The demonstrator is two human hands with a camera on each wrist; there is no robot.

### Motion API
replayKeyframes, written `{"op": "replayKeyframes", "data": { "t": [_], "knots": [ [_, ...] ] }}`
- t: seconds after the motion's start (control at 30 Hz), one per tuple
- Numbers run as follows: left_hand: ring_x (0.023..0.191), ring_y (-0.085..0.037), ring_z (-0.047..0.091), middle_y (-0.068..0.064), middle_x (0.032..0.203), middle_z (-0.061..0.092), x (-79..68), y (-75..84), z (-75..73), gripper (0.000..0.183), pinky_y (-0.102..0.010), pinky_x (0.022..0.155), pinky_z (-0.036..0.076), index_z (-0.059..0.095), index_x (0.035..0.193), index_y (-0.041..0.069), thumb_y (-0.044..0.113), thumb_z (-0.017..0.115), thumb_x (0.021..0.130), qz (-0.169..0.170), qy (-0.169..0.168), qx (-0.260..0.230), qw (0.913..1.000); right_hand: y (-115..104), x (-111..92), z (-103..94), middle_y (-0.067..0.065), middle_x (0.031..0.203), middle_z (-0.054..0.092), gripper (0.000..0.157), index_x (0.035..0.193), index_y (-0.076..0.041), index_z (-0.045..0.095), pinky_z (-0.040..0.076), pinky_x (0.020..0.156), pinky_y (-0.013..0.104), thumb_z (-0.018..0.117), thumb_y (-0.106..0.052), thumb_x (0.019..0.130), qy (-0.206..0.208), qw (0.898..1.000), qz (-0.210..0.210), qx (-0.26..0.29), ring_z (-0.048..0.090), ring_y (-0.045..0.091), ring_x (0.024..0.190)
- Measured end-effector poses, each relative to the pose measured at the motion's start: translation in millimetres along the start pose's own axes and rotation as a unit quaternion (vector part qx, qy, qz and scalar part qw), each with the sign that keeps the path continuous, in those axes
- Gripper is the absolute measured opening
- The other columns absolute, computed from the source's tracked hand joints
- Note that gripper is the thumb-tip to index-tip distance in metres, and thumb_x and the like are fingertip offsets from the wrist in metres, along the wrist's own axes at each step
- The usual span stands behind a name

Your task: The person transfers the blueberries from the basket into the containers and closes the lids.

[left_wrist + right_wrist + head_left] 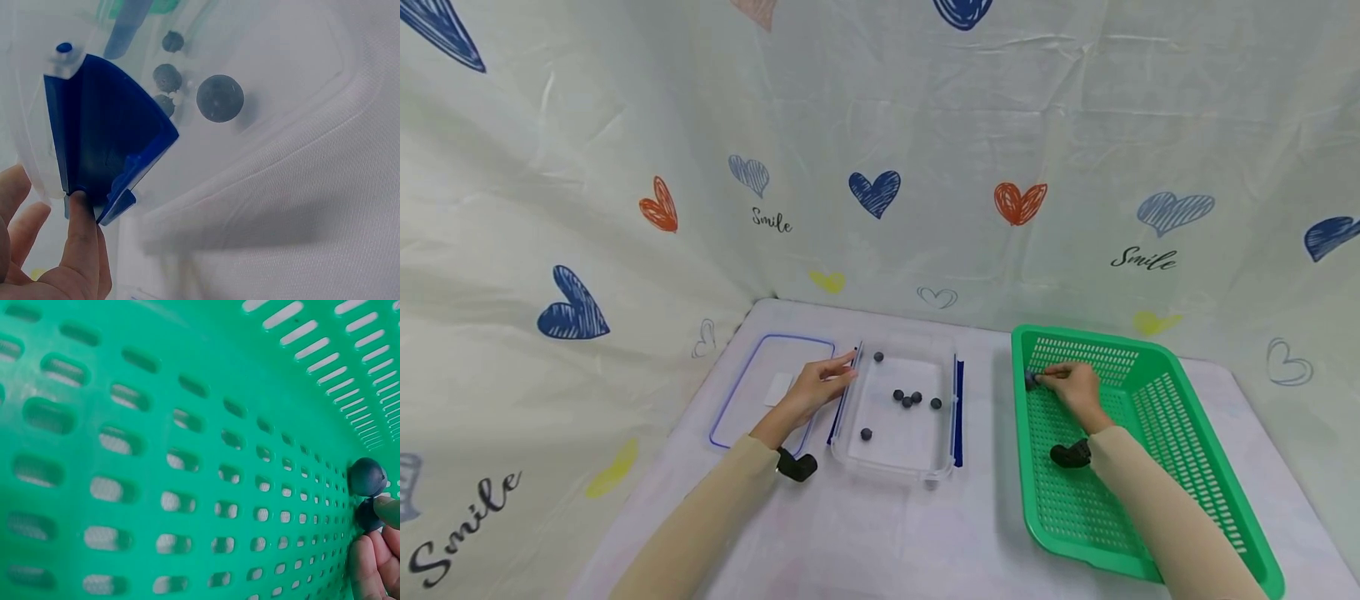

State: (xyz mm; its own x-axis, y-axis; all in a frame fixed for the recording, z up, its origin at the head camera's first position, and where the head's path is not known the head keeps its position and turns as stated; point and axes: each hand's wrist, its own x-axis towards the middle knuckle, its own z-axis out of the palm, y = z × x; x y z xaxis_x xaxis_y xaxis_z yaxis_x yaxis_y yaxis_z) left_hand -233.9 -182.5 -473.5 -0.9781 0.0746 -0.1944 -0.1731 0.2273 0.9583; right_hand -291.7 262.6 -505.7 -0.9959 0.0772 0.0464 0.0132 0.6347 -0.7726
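Observation:
At the left side of a clear plastic container (895,450), my left hand (812,390) touches the wall with fairly straight fingers. In the left wrist view, one fingertip rests against the container's blue latch flap (106,125), which hangs folded out. Several blueberries (907,402) lie spread over the container's floor. Inside the green basket (1026,475), my right hand (1077,390) reaches to the far left corner. Its thumb and fingers pinch a blueberry (369,515), and a second blueberry (369,477) sits right against that one.
A clear lid with a blue seal (737,400) lies flat left of the container, partly behind the left hand. Another blue latch (959,417) sticks out along the container's right side. A curtain printed with hearts (875,193) hangs behind the white-covered table (865,542).

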Motion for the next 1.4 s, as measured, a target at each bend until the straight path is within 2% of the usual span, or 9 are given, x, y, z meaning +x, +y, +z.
{"op": "replayKeyframes", "data": {
  "t": [0.13, 0.2, 0.3, 0.47, 0.7, 0.97, 1.13, 1.3, 1.4],
  "knots": [
    [0.119, -0.025, 0.057, -0.016, 0.129, 0.058, 0.7, -0.4, 0.3, 0.051, -0.038, 0.103, 0.048, 0.05, 0.147, 0.016, 0.016, 0.066, 0.098, -0.001, 0.001, 0.0, 1.0, 1, -1, 0.0, 0.018, 0.088, 0.072, 0.02, 0.099, 0.01, 0.072, 0.054, 0.058, 0.027, 0.074, -0.008, 0.089, 0.01, 1.0, -0.006, 0.007, 0.066, 0.02, 0.074],
    [0.118, -0.024, 0.057, -0.016, 0.129, 0.058, 0.9, -0.9, 0.3, 0.051, -0.038, 0.103, 0.048, 0.05, 0.147, 0.016, 0.016, 0.066, 0.098, 0.0, 0.001, -0.003, 1.0, 1, -2, -0.2, 0.018, 0.087, 0.073, 0.02, 0.1, 0.01, 0.072, 0.054, 0.058, 0.026, 0.074, -0.007, 0.089, 0.007, 1.0, -0.005, 0.009, 0.066, 0.018, 0.072],
    [0.116, -0.023, 0.058, -0.016, 0.129, 0.058, 0.9, -1.5, 0.0, 0.052, -0.037, 0.102, 0.048, 0.051, 0.147, 0.016, 0.016, 0.067, 0.098, 0.0, 0.0, -0.005, 1.0, 0, -2, -1.1, 0.021, 0.091, 0.072, 0.022, 0.104, 0.012, 0.071, 0.058, 0.061, 0.028, 0.072, -0.005, 0.091, -0.006, 1.0, 0.004, 0.03, 0.067, 0.014, 0.069],
    [0.116, -0.023, 0.058, -0.016, 0.129, 0.058, 1.5, -1.4, 0.1, 0.052, -0.038, 0.102, 0.049, 0.051, 0.147, 0.017, 0.017, 0.067, 0.098, 0.001, 0.001, -0.002, 1.0, -3, -2, -5.6, 0.026, 0.097, 0.071, 0.027, 0.11, 0.016, 0.066, 0.061, 0.069, 0.036, 0.07, -0.004, 0.093, -0.026, 0.997, 0.015, 0.069, 0.071, 0.021, 0.072],
    [0.118, -0.025, 0.057, -0.017, 0.13, 0.058, 1.8, -2.4, -0.1, 0.051, -0.038, 0.102, 0.048, 0.051, 0.147, 0.017, 0.017, 0.067, 0.098, -0.002, 0.002, -0.007, 1.0, -10, -6, -14.3, 0.022, 0.096, 0.072, 0.027, 0.109, 0.013, 0.069, 0.06, 0.074, 0.041, 0.071, -0.009, 0.093, -0.021, 0.998, 0.024, 0.049, 0.071, 0.025, 0.079],
    [0.119, -0.024, 0.057, -0.016, 0.131, 0.057, 1.6, -2.6, -0.3, 0.051, -0.039, 0.103, 0.047, 0.052, 0.147, 0.017, 0.018, 0.067, 0.098, 0.001, 0.004, 0.004, 1.0, -11, -6, -23.9, 0.018, 0.095, 0.072, 0.027, 0.11, 0.011, 0.069, 0.06, 0.073, 0.037, 0.07, -0.011, 0.094, -0.015, 0.999, 0.012, 0.046, 0.07, 0.018, 0.078],
    [0.12, -0.025, 0.057, -0.017, 0.132, 0.057, 1.1, -2.0, 0.0, 0.051, -0.04, 0.103, 0.047, 0.051, 0.147, 0.018, 0.018, 0.066, 0.098, 0.003, 0.003, 0.009, 0.9999, -15, -8, -29.0, 0.019, 0.101, 0.071, 0.029, 0.112, 0.011, 0.068, 0.058, 0.082, 0.046, 0.07, -0.012, 0.094, -0.017, 0.998, 0.0, 0.056, 0.069, 0.014, 0.079],
    [0.12, -0.026, 0.056, -0.017, 0.131, 0.057, 0.9, -2.1, 0.0, 0.051, -0.04, 0.103, 0.047, 0.051, 0.147, 0.017, 0.018, 0.066, 0.098, 0.006, 0.0, 0.009, 0.9999, -23, -13, -34.4, 0.026, 0.117, 0.063, 0.035, 0.115, 0.01, 0.067, 0.052, 0.093, 0.055, 0.07, -0.017, 0.095, -0.023, 0.998, 0.001, 0.065, 0.061, 0.002, 0.079],
    [0.121, -0.027, 0.056, -0.017, 0.132, 0.056, 1.0, -1.8, -0.2, 0.051, -0.041, 0.104, 0.047, 0.051, 0.147, 0.017, 0.019, 0.066, 0.098, 0.005, 0.001, 0.011, 0.9999, -30, -15, -38.7, 0.028, 0.128, 0.057, 0.039, 0.118, 0.01, 0.066, 0.048, 0.098, 0.057, 0.071, -0.021, 0.095, -0.028, 0.997, 0.001, 0.077, 0.059, 0.0, 0.082]
  ]
}}
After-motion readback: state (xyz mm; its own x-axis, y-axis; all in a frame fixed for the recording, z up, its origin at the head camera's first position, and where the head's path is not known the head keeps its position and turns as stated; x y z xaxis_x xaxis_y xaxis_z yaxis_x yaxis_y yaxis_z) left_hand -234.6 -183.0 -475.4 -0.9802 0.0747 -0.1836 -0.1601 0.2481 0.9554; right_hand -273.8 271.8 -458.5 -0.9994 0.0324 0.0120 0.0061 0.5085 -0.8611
